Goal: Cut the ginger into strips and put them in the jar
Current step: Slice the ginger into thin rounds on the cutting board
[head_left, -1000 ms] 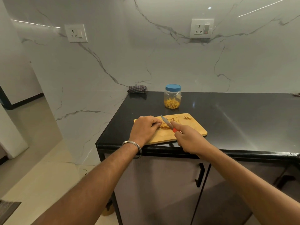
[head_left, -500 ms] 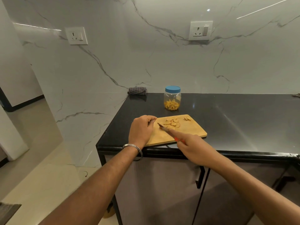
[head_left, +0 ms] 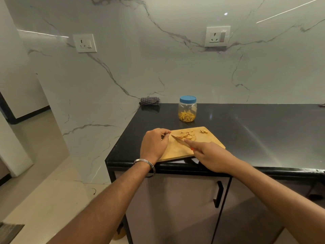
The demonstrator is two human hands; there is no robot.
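Slicing is under way: ginger slices lie on the wooden cutting board, at 6 o'clock from the blue-lidded jar. Next they likely need gathering and cutting into strips. The right hand grips the knife, forefinger along the blade; the left hand is curled, whether holding ginger I cannot tell
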